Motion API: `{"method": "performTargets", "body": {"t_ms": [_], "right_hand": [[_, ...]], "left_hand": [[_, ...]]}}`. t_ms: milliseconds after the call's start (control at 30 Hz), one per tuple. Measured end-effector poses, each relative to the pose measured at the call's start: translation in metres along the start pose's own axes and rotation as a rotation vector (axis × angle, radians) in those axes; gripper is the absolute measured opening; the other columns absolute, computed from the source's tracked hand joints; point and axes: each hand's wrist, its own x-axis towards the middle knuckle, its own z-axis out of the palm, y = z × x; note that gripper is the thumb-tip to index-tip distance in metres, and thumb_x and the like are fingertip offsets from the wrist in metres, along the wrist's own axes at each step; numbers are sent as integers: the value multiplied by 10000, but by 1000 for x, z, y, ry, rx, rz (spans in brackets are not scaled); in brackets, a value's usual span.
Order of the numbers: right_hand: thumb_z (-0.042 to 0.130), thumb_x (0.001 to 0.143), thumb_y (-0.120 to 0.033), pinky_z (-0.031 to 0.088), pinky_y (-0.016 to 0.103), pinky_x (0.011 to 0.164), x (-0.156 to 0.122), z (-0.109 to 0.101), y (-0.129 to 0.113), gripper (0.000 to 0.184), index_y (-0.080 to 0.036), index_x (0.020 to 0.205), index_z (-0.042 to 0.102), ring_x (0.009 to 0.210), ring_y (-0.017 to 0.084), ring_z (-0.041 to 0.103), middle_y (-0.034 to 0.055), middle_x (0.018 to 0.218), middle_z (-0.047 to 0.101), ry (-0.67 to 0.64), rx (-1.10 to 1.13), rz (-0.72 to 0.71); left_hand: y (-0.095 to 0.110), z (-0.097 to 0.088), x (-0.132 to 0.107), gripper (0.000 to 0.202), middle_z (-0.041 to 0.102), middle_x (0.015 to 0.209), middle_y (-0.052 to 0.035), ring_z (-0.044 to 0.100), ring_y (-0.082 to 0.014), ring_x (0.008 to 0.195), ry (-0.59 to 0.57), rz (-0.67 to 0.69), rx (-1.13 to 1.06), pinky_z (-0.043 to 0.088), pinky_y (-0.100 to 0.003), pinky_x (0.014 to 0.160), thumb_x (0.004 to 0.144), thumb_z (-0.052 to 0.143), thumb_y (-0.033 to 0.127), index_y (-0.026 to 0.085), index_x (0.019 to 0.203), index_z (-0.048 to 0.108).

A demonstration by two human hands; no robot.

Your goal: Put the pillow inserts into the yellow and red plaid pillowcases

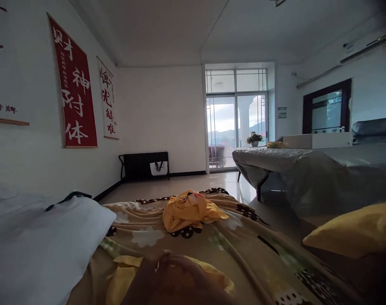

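Note:
At the bottom middle, my left hand [151, 272] and my right hand [191, 274] come together over a yellow cloth [124, 271]. Dark shadow and blur hide how their fingers are set, and I cannot tell whether they grip the cloth. It shows on both sides of my hands, partly covered by them. Farther ahead, a crumpled bundle of orange-yellow cloth [186, 210], with a small patch of pink and dark print on top, lies on a brown patterned blanket [243, 250].
White bedding [46, 245] is heaped on the left, a dark strap on top. Another yellow cloth [354, 231] sits at the right edge. Beyond stands a plastic-covered table [269, 159] bearing a potted plant [254, 139] and a white box [307, 140]. A folded black frame [138, 165] leans against the wall.

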Motion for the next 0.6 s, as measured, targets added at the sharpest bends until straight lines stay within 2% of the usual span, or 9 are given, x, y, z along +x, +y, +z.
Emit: {"method": "performTargets", "body": {"t_ms": [133, 200, 300, 367, 467, 533, 600], "right_hand": [[684, 668, -278, 275, 438, 1115, 2, -9, -3, 840, -228, 1443, 366, 1347, 284, 334, 103, 1460, 398, 22, -363, 173], [622, 639, -181, 342, 449, 1051, 2, -16, 4, 841, -191, 1441, 370, 1248, 301, 440, 138, 1357, 508, -31, -578, 334], [562, 604, -126, 476, 325, 787, -2, -31, 19, 647, -208, 1245, 598, 903, 236, 600, 86, 1002, 686, -199, -721, 530], [586, 567, -126, 428, 240, 595, -6, -43, 25, 419, -196, 958, 719, 701, 175, 565, 28, 746, 665, -313, -726, 583], [590, 567, -122, 292, 199, 482, -9, -54, 25, 145, -172, 668, 681, 548, 105, 434, -50, 480, 445, -463, -692, 572], [583, 591, -123, 262, 193, 483, -10, -57, 21, 70, -168, 602, 636, 514, 83, 375, -72, 439, 337, -533, -638, 534], [580, 630, -149, 269, 198, 498, -10, -56, 18, 69, -162, 568, 609, 495, 76, 355, -76, 430, 318, -550, -603, 545]], "left_hand": [[-9, -11, 10, 431, 723, 796, -82, 649, -220, 753, 124, -49, -11, 531, -292, 712, 756, 546, 590, 207, 795, 740], [-13, -22, 12, 429, 728, 780, -74, 653, -223, 745, 225, -74, -32, 533, -285, 689, 700, 591, 604, 209, 767, 743], [-16, -44, 8, 413, 733, 852, -64, 648, -233, 816, 475, -162, -60, 526, -280, 700, 681, 615, 566, 203, 826, 748], [-14, -60, 4, 409, 724, 918, -59, 628, -238, 881, 705, -245, -90, 512, -271, 693, 683, 627, 514, 190, 905, 740], [-5, -83, -3, 400, 698, 938, -44, 600, -208, 853, 1006, -349, -198, 479, -235, 624, 680, 626, 434, 167, 964, 718], [0, -98, -7, 382, 671, 893, -24, 563, -153, 757, 1128, -418, -236, 431, -195, 557, 690, 610, 381, 158, 984, 710], [1, -111, -10, 373, 634, 842, -4, 514, -111, 689, 1214, -483, -223, 384, -168, 518, 697, 605, 342, 161, 1008, 703]]}}
